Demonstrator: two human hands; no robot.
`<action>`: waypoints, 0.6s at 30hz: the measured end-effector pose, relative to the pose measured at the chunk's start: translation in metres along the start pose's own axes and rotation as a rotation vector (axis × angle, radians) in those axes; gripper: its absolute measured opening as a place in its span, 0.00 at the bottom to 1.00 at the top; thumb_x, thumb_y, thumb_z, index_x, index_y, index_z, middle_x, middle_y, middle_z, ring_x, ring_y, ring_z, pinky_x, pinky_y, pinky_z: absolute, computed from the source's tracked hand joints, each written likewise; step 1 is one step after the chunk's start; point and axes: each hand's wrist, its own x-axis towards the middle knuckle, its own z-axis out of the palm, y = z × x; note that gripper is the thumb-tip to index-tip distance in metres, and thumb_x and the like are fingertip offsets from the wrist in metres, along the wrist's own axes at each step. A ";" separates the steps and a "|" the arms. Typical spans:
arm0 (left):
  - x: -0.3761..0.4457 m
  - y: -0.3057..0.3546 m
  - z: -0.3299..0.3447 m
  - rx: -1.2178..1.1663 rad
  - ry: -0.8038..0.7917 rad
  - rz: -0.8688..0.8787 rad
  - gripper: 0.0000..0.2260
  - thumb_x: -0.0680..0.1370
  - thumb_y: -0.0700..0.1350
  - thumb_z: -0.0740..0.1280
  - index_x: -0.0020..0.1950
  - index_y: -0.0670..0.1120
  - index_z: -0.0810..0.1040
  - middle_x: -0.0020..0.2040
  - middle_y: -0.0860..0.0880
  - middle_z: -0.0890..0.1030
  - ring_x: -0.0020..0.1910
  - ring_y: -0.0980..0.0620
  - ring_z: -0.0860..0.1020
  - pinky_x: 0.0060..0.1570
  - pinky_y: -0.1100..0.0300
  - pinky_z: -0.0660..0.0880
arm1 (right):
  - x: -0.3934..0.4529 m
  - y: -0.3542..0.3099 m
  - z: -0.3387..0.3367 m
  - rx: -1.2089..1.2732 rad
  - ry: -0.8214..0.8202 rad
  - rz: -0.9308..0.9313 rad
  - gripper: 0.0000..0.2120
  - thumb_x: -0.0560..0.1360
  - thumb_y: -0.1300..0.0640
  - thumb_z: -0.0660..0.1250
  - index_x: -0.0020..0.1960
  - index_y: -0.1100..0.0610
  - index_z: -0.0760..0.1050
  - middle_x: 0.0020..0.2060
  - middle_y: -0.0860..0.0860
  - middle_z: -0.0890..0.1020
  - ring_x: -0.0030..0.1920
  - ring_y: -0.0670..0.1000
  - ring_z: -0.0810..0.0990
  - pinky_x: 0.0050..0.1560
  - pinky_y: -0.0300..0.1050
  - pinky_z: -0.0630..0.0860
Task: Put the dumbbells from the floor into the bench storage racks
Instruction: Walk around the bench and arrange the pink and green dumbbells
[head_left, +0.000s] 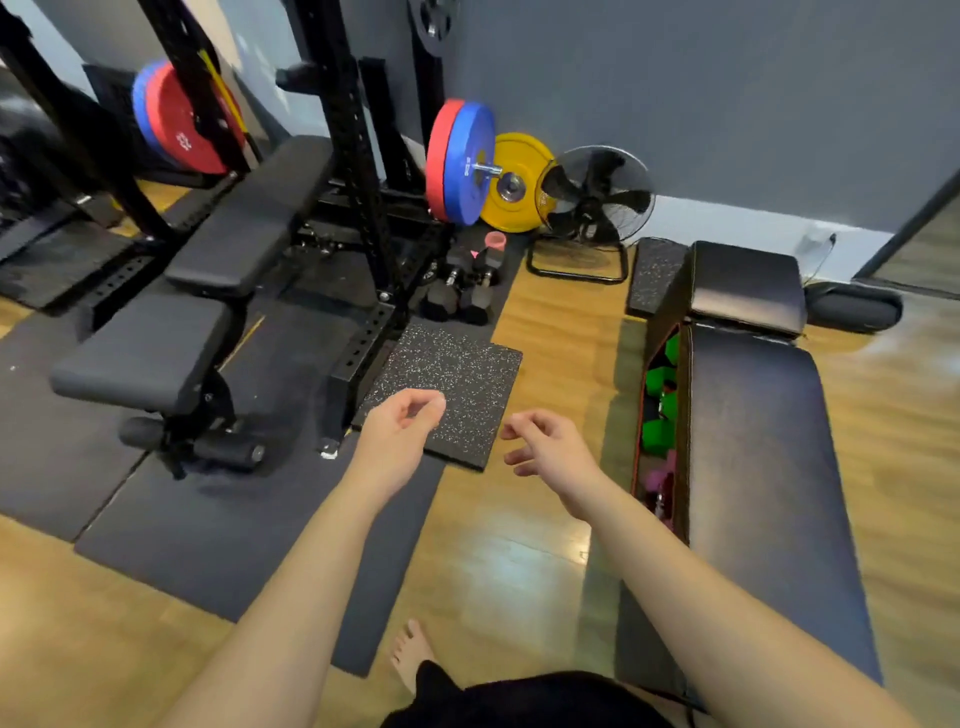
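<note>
Left of the storage bench (753, 441), black hex dumbbells (462, 291) are seen on the floor mat. Both the left hand (397, 441) and right hand (550, 449) are held empty, fingers loosely curled. Green dumbbells (660, 410) are already racked; crowding could cause jamming.

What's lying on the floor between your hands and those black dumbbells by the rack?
In the head view, a speckled rubber tile lies between the empty hands, left and right, and the black dumbbells.
</note>
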 end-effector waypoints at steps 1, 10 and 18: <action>0.013 0.002 -0.005 0.020 -0.033 0.011 0.05 0.78 0.51 0.67 0.50 0.54 0.82 0.49 0.55 0.84 0.51 0.57 0.81 0.59 0.52 0.76 | 0.005 -0.005 0.004 0.011 0.024 -0.001 0.13 0.81 0.55 0.61 0.55 0.64 0.76 0.47 0.52 0.82 0.37 0.53 0.78 0.36 0.43 0.75; 0.114 0.012 -0.011 0.131 -0.297 0.054 0.08 0.75 0.58 0.66 0.50 0.58 0.81 0.48 0.57 0.84 0.50 0.54 0.82 0.55 0.48 0.78 | 0.037 -0.013 0.021 0.124 0.235 0.064 0.13 0.81 0.54 0.61 0.55 0.63 0.76 0.48 0.54 0.82 0.37 0.52 0.78 0.36 0.43 0.76; 0.189 0.023 0.071 0.189 -0.546 0.071 0.04 0.77 0.54 0.67 0.48 0.57 0.81 0.50 0.54 0.83 0.51 0.51 0.81 0.56 0.46 0.77 | 0.088 -0.007 -0.030 0.192 0.487 0.136 0.12 0.81 0.53 0.61 0.55 0.60 0.77 0.51 0.56 0.82 0.38 0.52 0.80 0.36 0.42 0.77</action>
